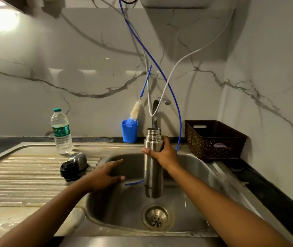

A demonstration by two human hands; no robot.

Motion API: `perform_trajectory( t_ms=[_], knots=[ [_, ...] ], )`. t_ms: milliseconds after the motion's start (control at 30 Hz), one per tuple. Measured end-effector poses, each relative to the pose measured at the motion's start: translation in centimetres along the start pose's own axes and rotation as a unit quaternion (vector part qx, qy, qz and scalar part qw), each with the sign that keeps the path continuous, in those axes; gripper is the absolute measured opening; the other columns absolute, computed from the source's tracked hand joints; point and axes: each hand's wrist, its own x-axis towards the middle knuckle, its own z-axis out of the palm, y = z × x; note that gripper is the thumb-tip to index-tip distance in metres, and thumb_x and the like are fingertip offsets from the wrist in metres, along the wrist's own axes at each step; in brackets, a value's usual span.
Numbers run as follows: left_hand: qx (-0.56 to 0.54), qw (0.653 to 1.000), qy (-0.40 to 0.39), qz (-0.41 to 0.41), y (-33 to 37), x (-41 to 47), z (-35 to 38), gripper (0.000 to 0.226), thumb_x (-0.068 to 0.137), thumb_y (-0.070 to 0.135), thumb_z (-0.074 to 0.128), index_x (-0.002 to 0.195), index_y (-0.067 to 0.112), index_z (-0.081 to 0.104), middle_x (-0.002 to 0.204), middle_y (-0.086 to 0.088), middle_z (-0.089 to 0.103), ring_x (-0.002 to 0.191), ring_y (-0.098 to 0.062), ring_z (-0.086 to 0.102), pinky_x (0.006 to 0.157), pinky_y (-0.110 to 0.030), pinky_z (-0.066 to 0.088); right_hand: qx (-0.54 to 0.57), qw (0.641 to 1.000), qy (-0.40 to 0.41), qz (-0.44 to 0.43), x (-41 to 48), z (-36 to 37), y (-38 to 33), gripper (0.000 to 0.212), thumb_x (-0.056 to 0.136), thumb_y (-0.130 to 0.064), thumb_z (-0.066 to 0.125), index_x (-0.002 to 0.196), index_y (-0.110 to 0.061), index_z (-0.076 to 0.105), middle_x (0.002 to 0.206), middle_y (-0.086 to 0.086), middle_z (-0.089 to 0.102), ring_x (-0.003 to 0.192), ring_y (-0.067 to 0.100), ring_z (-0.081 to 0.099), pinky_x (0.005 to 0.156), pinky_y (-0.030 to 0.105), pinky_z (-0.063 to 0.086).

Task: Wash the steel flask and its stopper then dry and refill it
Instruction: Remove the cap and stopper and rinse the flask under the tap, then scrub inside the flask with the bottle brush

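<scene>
Flask [152, 175] is being held upright over the sink basin [195, 168], its long axis running vertically. Its open mouth is pointing up, in line with the stem of the tap [155, 111], and its base is hanging above the drain [156, 218], clear of the basin floor. The body is showing as brushed steel, slim and cylindrical, with a narrower threaded neck and no cap fitted.

Right hand [163, 153] is gripping the flask just below the shoulder, fingers curling round the far side and thumb wrapping across the front. Left hand [104, 175] is reaching over the basin's left rim with fingers extended and relaxed, holding nothing. Whether it is touching the rim cannot be told.

Black stopper [69, 171] is lying on the ribbed drainboard [26, 175] left of the basin, touching the domed steel cap [78, 160] behind it. A plastic water bottle [61, 132] is standing upright further back on the drainboard. A blue cup [129, 131] is sitting against the marble-pattern wall, holding a bottle brush [136, 110] that is leaning to the right. A brown woven basket [213, 139] is resting on the counter right of the tap. A blue tube [160, 72] and a white tube [177, 63] are hanging down the wall behind the tap.
</scene>
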Motion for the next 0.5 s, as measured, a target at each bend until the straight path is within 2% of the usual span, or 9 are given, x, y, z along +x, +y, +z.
perform_trajectory(
  t_ms=[67,100,167,200,233,267,300,400,500],
  knots=[
    [-0.120,0.992,0.022,0.014,1.7,0.0,0.1,0.099,0.062,0.078,0.062,0.146,0.045,0.020,0.149,0.000,0.036,0.131,-0.019,0.041,0.110,-0.044,0.035,0.069,0.997,0.024,0.027,0.3,0.0,-1.0,0.078,0.068,-0.042,0.080,0.132,-0.022,0.039,0.127,0.003,0.057,0.110,0.021,0.056,0.089,0.031,0.045],
    [-0.177,0.984,0.028,0.019,2.5,0.2,0.1,0.108,0.053,0.083,0.064,0.145,0.045,0.020,0.148,0.001,0.038,0.130,-0.018,0.042,0.109,-0.042,0.036,0.098,0.994,0.030,0.039,0.4,0.1,-1.4,0.080,0.068,-0.042,0.079,0.132,-0.021,0.038,0.127,0.003,0.056,0.111,0.022,0.055,0.091,0.033,0.046],
    [-0.227,0.973,0.031,0.031,4.3,0.8,0.4,0.104,0.063,0.066,0.070,0.147,0.041,0.014,0.145,0.002,0.041,0.125,-0.017,0.047,0.097,-0.025,0.044,0.135,0.989,0.038,0.055,0.5,0.6,-2.0,0.085,0.065,-0.046,0.079,0.134,-0.020,0.036,0.129,0.003,0.055,0.113,0.023,0.055,0.096,0.038,0.046],
    [-0.218,0.975,0.029,0.037,5.1,1.1,0.5,0.098,0.072,0.054,0.070,0.148,0.039,0.010,0.138,0.004,0.043,0.115,-0.014,0.052,0.082,-0.013,0.045,0.143,0.987,0.040,0.060,0.5,0.9,-2.2,0.089,0.063,-0.049,0.079,0.135,-0.020,0.036,0.130,0.004,0.055,0.113,0.023,0.056,0.097,0.040,0.046],
    [-0.198,0.979,0.038,0.042,5.9,1.3,0.7,0.094,0.078,0.047,0.069,0.148,0.038,0.008,0.130,0.005,0.045,0.101,-0.007,0.054,0.067,-0.008,0.044,0.147,0.986,0.041,0.064,0.4,1.2,-2.4,0.092,0.062,-0.050,0.079,0.136,-0.019,0.036,0.130,0.005,0.056,0.113,0.024,0.056,0.097,0.042,0.047],
    [-0.182,0.980,0.061,0.044,6.3,1.5,0.9,0.093,0.079,0.045,0.070,0.148,0.037,0.008,0.125,0.004,0.047,0.089,-0.004,0.053,0.059,-0.008,0.042,0.149,0.986,0.043,0.065,0.3,1.4,-2.5,0.093,0.062,-0.050,0.079,0.137,-0.018,0.036,0.130,0.005,0.056,0.112,0.024,0.057,0.096,0.041,0.048],
    [-0.181,0.978,0.090,0.044,6.4,1.7,1.2,0.093,0.077,0.046,0.072,0.148,0.035,0.012,0.125,0.002,0.050,0.086,-0.003,0.052,0.060,-0.010,0.043,0.151,0.986,0.042,0.065,0.2,1.6,-2.7,0.092,0.062,-0.049,0.079,0.137,-0.018,0.036,0.130,0.005,0.056,0.112,0.024,0.057,0.094,0.039,0.049],
    [-0.217,0.965,0.142,0.034,5.8,1.7,2.3,0.089,0.070,0.042,0.079,0.142,0.028,0.029,0.121,0.001,0.055,0.093,-0.008,0.054,0.074,-0.018,0.047,0.149,0.987,0.024,0.058,-0.4,1.8,-2.7,0.087,0.064,-0.047,0.079,0.135,-0.020,0.036,0.128,0.003,0.055,0.112,0.022,0.057,0.091,0.035,0.049],
    [-0.242,0.958,0.153,0.029,4.8,1.6,2.9,0.081,0.066,0.039,0.083,0.133,0.029,0.039,0.114,0.003,0.058,0.088,-0.004,0.056,0.071,-0.018,0.050,0.141,0.988,-0.003,0.059,-0.8,2.1,-2.5,0.082,0.067,-0.045,0.079,0.133,-0.022,0.037,0.125,0.000,0.056,0.109,0.019,0.057,0.092,0.033,0.048]
  ],
)
